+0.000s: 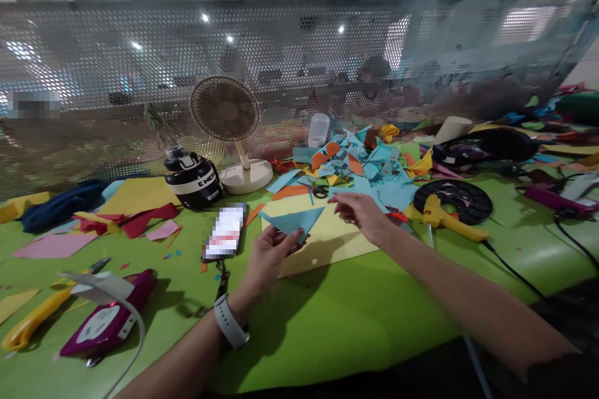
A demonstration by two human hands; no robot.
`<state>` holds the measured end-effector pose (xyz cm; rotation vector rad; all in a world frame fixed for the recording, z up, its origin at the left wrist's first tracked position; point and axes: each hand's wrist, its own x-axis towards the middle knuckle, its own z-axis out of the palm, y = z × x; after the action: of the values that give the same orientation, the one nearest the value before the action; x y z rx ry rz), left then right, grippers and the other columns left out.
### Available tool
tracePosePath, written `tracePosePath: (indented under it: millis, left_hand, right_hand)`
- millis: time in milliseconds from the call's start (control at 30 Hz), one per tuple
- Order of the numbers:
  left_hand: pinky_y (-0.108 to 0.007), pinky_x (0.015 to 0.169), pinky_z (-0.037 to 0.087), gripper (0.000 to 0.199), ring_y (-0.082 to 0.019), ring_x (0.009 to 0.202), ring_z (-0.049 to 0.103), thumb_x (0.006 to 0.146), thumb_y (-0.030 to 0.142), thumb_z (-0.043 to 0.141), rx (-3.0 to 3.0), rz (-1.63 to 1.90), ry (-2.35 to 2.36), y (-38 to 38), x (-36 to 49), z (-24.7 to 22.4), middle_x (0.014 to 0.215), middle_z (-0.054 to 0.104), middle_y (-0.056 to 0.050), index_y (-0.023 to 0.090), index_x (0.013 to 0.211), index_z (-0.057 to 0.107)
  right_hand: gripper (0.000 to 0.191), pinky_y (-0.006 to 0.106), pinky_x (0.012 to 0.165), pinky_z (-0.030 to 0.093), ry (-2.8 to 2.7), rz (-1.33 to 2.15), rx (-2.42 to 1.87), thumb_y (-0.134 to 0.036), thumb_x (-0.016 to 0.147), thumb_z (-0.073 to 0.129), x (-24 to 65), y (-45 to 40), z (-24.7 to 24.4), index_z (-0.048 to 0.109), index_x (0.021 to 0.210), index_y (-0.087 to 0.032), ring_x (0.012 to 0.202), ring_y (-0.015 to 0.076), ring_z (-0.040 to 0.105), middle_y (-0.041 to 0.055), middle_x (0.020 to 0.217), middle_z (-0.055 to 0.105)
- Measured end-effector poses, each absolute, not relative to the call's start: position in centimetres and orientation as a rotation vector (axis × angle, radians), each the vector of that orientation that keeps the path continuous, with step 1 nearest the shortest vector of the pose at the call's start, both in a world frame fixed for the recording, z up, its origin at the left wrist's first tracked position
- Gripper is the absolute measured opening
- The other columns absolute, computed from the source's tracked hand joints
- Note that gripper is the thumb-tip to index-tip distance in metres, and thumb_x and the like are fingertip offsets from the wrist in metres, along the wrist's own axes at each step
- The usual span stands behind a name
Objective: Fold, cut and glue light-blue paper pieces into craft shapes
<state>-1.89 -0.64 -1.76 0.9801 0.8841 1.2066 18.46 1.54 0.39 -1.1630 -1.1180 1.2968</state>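
A piece of light-blue paper [297, 222], folded into a triangle, is held up by my left hand [277, 248]. My left thumb presses on its front, with the other fingers behind. Close to the paper's right-hand tip, my right hand [358, 215] has its fingers curled and the fingertips drawn together. Whether anything is pinched there, or whether they touch the tip, I cannot make out. Beneath both hands lies a large yellow sheet [344, 248] on the green table [327, 324]. Behind them is a heap of folded blue and orange paper pieces [369, 159].
A fan [246, 174] and a black bottle [191, 184] stand at the back, before a perforated panel [281, 43]. A phone [225, 230] lies left of my hands. A yellow glue gun [452, 221] rests on the right, a purple device [110, 318] and scissors [42, 315] on the left.
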Motion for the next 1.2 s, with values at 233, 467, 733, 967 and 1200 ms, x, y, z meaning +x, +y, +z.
tracePosePath:
  millis: [233, 467, 733, 967, 1200]
  left_hand:
    - [-0.021, 0.066, 0.054, 0.04, -0.012, 0.07, 0.068, 0.06, 0.026, 0.085, 0.979, 1.162, 0.838, -0.9, -1.8, -1.8, 0.085, 0.074, -0.004, 0.014, 0.093, 0.066]
    - [-0.029, 0.071, 0.057, 0.046, -0.016, 0.075, 0.069, 0.058, 0.02, 0.086, 0.876, 1.066, 0.882, -1.6, -1.3, -0.7, 0.086, 0.073, -0.005, 0.016, 0.095, 0.059]
    - [-0.028, 0.07, 0.055, 0.044, -0.017, 0.076, 0.068, 0.058, 0.02, 0.084, 0.877, 1.061, 0.915, -1.4, -1.3, -0.8, 0.086, 0.073, -0.005, 0.015, 0.092, 0.057]
    - [-0.026, 0.069, 0.052, 0.049, -0.016, 0.067, 0.068, 0.057, 0.019, 0.084, 0.907, 1.089, 0.858, -1.2, -1.9, -0.8, 0.069, 0.071, -0.002, 0.017, 0.093, 0.051]
    - [-0.024, 0.064, 0.049, 0.057, -0.013, 0.057, 0.064, 0.06, 0.023, 0.082, 1.054, 1.021, 0.865, -1.3, -2.1, -0.6, 0.064, 0.069, -0.001, 0.015, 0.104, 0.048]
  right_hand:
    - [0.039, 0.02, 0.042, 0.029, -1.265, 1.436, -1.197, -0.047, 0.056, 0.082, 17.0, 0.8, 0.1, 0.062, 0.06, -0.014, 0.045, 0.0074, 0.051, 0.0013, 0.053, 0.063]
    - [0.037, 0.021, 0.049, 0.036, -1.302, 1.389, -1.148, -0.045, 0.058, 0.08, 15.7, 0.1, -0.1, 0.058, 0.058, -0.016, 0.046, 0.006, 0.049, -0.0048, 0.049, 0.057]
    - [0.036, 0.021, 0.049, 0.037, -1.293, 1.389, -1.123, -0.043, 0.057, 0.081, 15.4, 0.0, -0.2, 0.058, 0.058, -0.015, 0.046, 0.0058, 0.048, -0.0051, 0.049, 0.057]
    - [0.03, 0.019, 0.045, 0.036, -1.221, 1.47, -1.145, -0.039, 0.061, 0.077, 16.4, 0.3, -0.2, 0.059, 0.06, -0.015, 0.044, 0.0049, 0.049, -0.004, 0.05, 0.058]
    - [0.024, 0.016, 0.043, 0.038, -1.349, 1.632, -1.143, -0.03, 0.058, 0.08, 16.9, 0.1, 0.2, 0.067, 0.068, -0.012, 0.045, 0.0055, 0.054, -0.0002, 0.055, 0.065]
